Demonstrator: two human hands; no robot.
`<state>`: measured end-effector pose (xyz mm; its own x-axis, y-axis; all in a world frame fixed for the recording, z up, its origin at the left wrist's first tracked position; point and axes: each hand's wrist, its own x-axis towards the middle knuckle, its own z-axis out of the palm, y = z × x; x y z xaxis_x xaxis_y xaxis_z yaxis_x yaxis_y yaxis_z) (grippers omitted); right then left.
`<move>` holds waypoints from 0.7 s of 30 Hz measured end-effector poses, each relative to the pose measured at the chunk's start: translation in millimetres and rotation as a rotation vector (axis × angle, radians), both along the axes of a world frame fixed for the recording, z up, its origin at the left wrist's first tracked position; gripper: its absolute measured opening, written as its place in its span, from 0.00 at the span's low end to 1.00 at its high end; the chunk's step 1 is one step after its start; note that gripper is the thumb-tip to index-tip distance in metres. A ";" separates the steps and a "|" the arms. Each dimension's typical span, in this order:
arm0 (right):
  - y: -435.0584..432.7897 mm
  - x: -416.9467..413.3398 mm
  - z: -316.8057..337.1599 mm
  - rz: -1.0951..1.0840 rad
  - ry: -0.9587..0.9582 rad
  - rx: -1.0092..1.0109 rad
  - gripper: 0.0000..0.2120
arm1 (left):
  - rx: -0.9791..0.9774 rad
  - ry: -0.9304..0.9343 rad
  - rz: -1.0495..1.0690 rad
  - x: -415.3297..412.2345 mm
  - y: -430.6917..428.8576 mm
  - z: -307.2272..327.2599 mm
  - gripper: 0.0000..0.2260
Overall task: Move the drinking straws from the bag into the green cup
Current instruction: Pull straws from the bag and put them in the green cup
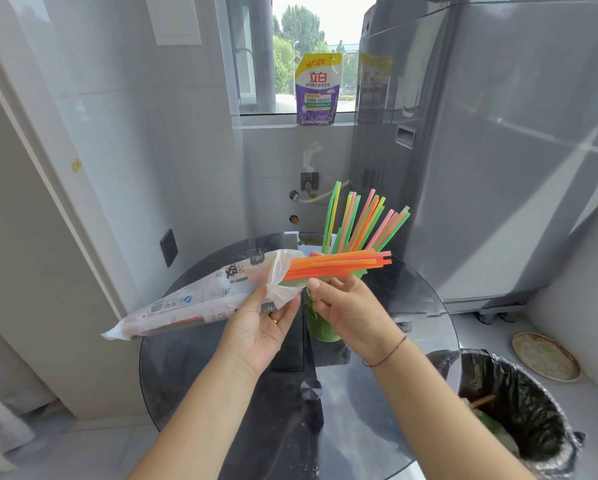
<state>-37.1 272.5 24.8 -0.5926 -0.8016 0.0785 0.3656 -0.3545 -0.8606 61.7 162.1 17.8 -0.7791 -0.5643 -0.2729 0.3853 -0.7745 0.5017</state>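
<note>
My left hand (pixel 259 322) grips a long clear plastic bag (pixel 200 296) with printed labels, held nearly level with its open mouth pointing right. A bunch of orange, pink and green straws (pixel 339 264) sticks out of that mouth. My right hand (pixel 349 306) pinches these straws between thumb and fingers. Below and behind my hands stands the green cup (pixel 320 327) on the table, partly hidden by them. Several straws (pixel 363 220) in green, yellow, pink and orange stand fanned out in the cup.
The cup stands on a round dark glass table (pixel 221 362). A grey washing machine (pixel 481 150) rises at the right. A bin lined with a black bag (pixel 519 410) sits at the lower right, beside a round plate (pixel 545 356) on the floor. A detergent pouch (pixel 317 90) rests on the window sill.
</note>
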 end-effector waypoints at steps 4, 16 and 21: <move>-10.3 8.3 1.9 -0.129 -0.030 -0.020 0.14 | 0.011 -0.009 -0.022 -0.5 4.5 -1.3 0.13; 18.2 -17.3 19.4 -0.430 0.048 0.062 0.05 | 0.029 -0.019 0.044 8.2 -17.0 -8.4 0.18; 42.9 -43.3 33.5 -0.493 0.113 0.075 0.06 | 0.030 -0.051 0.068 10.0 -23.8 -14.1 0.17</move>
